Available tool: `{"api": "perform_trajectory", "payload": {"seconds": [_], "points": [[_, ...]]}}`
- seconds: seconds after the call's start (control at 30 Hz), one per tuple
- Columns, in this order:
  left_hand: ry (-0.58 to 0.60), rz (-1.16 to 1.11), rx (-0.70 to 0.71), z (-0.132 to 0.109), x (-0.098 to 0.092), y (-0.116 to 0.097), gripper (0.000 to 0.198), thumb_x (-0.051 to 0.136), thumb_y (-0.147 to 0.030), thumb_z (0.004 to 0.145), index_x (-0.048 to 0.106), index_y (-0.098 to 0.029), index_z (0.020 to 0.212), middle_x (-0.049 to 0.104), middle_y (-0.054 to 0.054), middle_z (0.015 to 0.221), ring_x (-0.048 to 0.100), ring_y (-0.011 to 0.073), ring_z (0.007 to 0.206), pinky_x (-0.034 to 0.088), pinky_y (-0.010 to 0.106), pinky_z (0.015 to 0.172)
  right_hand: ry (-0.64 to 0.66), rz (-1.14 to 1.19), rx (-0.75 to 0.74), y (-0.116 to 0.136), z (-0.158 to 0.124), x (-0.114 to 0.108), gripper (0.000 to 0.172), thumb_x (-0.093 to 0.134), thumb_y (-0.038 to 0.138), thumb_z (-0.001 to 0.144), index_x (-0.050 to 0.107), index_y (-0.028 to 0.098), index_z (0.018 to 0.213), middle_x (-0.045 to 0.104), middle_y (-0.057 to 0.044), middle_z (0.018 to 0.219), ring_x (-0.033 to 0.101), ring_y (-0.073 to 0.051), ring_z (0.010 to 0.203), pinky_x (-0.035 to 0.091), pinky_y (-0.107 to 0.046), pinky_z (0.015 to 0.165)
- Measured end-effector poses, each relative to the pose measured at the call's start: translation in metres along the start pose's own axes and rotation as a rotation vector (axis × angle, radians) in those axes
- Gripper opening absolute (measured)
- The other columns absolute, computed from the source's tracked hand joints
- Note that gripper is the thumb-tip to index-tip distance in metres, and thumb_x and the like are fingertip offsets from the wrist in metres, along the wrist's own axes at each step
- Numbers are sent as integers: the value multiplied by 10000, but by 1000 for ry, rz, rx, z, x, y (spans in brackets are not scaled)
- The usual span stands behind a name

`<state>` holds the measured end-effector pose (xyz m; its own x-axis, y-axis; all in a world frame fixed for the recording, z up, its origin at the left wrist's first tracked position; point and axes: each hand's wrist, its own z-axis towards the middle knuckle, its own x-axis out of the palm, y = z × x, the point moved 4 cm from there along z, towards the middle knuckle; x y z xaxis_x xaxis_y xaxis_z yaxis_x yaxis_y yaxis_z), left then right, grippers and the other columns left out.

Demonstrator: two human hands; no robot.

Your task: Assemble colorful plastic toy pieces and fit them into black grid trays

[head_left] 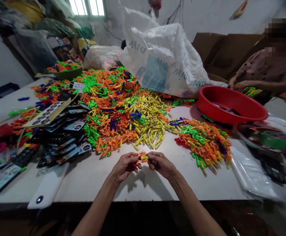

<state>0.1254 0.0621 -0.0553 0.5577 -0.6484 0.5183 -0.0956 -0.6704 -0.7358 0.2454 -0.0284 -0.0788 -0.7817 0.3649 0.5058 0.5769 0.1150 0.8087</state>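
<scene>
Above the front of the white table (pixel 96 186), my left hand (pixel 123 166) is closed on an orange plastic toy piece (pixel 140 154). My right hand (pixel 163 166) pinches a small yellow tube (pixel 145 158) against that orange piece; the fingers partly cover both. Just beyond my hands lies a heap of yellow tubes with clear ends (pixel 149 114). Left of it spreads a large pile of orange, green and blue plastic pieces (pixel 116 134). To the right is a smaller heap of orange and green pieces (pixel 204 141), some with yellow tubes in them.
Black printed cards (pixel 64 144) and a sticker sheet (pixel 48 113) lie left, near a white power bank (pixel 48 188). A red basin (pixel 231 105), green tape roll (pixel 277 139) and clear plastic bags (pixel 248 170) stand right. A white sack (pixel 162 55) is behind. Another person (pixel 268 72) sits far right.
</scene>
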Motion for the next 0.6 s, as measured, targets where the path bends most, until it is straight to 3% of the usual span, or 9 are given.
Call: {"api": "perform_trajectory", "payload": {"seconds": [0.13, 0.27, 0.33, 0.4, 0.47, 0.53, 0.6], "points": [[7, 60, 13, 6, -3, 5, 315, 772, -275, 602, 621, -99, 814, 651, 59, 744, 603, 109, 506, 440, 179, 412, -51, -99, -56, 5, -5, 2, 286, 708, 416, 668, 611, 148, 658, 489, 43, 499, 386, -56, 394, 268, -211, 420], [-144, 183, 138, 14, -8, 16, 300, 769, -296, 591, 613, -111, 768, 652, 49, 672, 589, 110, 483, 420, 187, 417, -304, -442, -235, 10, -14, 2, 298, 674, 449, 685, 649, 153, 655, 495, 31, 466, 435, -95, 439, 341, -231, 453], [-136, 207, 114, 19, -6, 24, 309, 758, -320, 601, 617, -115, 784, 659, 58, 691, 598, 119, 508, 427, 199, 440, -364, -476, -227, 6, -17, -7, 322, 672, 474, 673, 653, 153, 649, 518, 19, 477, 445, -105, 437, 359, -244, 453], [-112, 269, 95, 25, -4, 25, 327, 737, -343, 628, 627, -121, 841, 669, 76, 760, 615, 139, 566, 443, 219, 474, -389, -455, -203, 7, -22, -28, 349, 683, 494, 644, 656, 147, 660, 545, 3, 502, 453, -113, 439, 373, -259, 459], [-182, 479, 199, 31, -7, 11, 297, 692, -338, 680, 636, -139, 894, 672, 87, 830, 621, 161, 641, 462, 245, 525, -517, -483, -252, 22, -35, -65, 371, 683, 505, 622, 662, 143, 700, 570, -16, 543, 474, -132, 466, 397, -281, 484], [-349, 836, 405, 37, -13, -16, 229, 626, -290, 742, 636, -174, 938, 664, 88, 923, 617, 189, 759, 483, 293, 641, -799, -602, -386, 52, -56, -109, 385, 644, 507, 647, 669, 145, 775, 601, -46, 620, 519, -171, 540, 432, -325, 551], [-516, 1274, 538, 46, -17, -43, 230, 566, -208, 772, 623, -196, 994, 633, 100, 1045, 580, 233, 938, 456, 353, 797, -1156, -873, -531, 86, -78, -140, 379, 586, 474, 699, 674, 139, 854, 634, -110, 784, 571, -244, 717, 442, -404, 697]]}}
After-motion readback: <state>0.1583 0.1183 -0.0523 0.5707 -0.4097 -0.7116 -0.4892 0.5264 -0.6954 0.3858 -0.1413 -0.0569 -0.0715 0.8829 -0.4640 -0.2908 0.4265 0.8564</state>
